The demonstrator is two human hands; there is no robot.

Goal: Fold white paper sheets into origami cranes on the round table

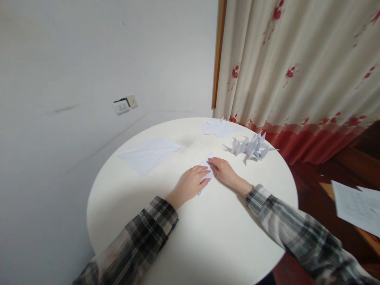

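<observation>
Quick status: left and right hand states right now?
Left hand: open, palm down, pressing on the folded paper.
Right hand: open, fingers flat on the same paper.

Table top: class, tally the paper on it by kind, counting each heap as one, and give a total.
Flat white sheet: 1
Folded piece under left hand and right hand: 1
Heap of folded paper figures: 1
Loose paper heap, far edge: 1
Total: 4
</observation>
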